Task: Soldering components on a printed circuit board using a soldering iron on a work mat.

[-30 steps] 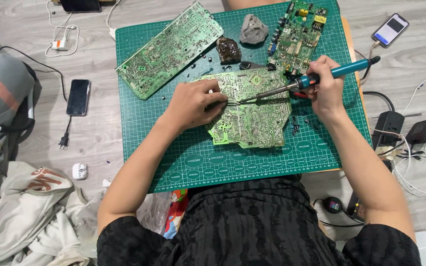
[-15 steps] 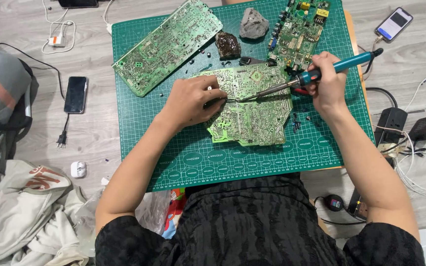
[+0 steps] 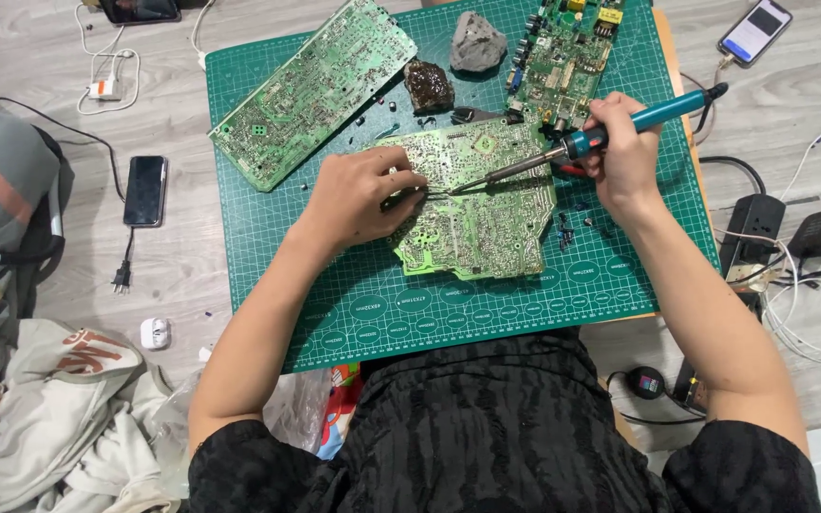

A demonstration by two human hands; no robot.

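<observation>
A green circuit board [image 3: 482,214] lies in the middle of the green cutting mat [image 3: 448,304]. My left hand [image 3: 363,195] rests on the board's left edge, its fingers pinched on a thin tool or wire that points right. A teal-handled soldering iron [image 3: 610,133] is gripped in my right hand [image 3: 624,152]; its tip meets the board near my left fingertips.
Another large circuit board [image 3: 311,90] lies at the mat's upper left, a smaller one [image 3: 567,57] at upper right, two dark lumps [image 3: 428,85] between. Phones [image 3: 144,190] and cables lie on the floor, a power strip [image 3: 748,233] to the right, clothes at lower left.
Both hands stay on the board with the iron's tip in the same spot; only the view has shifted slightly.
</observation>
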